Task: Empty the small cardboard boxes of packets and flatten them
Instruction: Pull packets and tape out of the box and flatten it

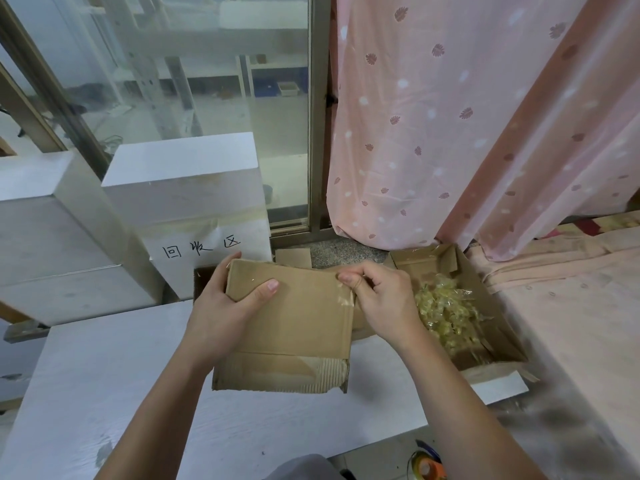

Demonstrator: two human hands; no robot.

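Observation:
A small brown cardboard box [298, 327] is held above the white table, its torn lower flap showing corrugation. My left hand [225, 306] grips its upper left corner, thumb across the face. At the box's upper right edge, my right hand [377, 296] pinches a strip of clear tape [346, 299]. To the right on the floor an open cardboard box [491, 341] holds a heap of crumpled clear yellowish tape or packets [446, 313].
A white table [104, 393] lies under my arms. White blocks stand at the left, one bearing a handwritten paper label [202, 249]. A pink curtain [450, 133] hangs at the right over a pink-covered surface. A tape roll [427, 467] lies on the floor near the bottom.

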